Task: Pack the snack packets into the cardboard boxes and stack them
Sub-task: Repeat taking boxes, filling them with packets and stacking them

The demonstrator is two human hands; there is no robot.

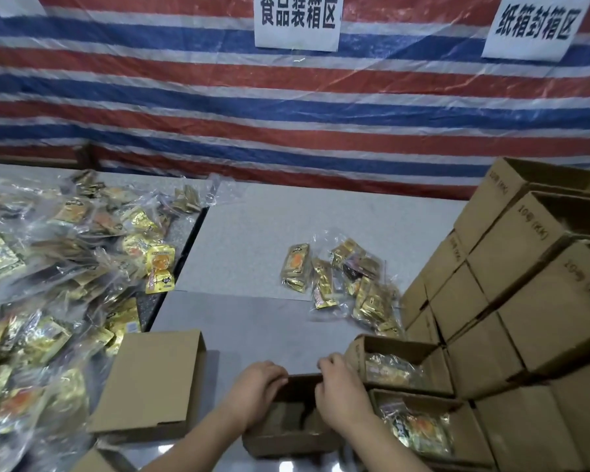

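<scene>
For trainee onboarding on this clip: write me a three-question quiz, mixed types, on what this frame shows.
1. True or false: both hands, left hand and right hand, are on the open box nearest the camera.
2. Where does the big heap of snack packets lie? A) camera-left B) camera-right C) on the box stack
3. Fill in: the two boxes right of the hands already hold ____.

Key: 1 true; 2 A; 3 packets. The stack of boxes rises on the right.
</scene>
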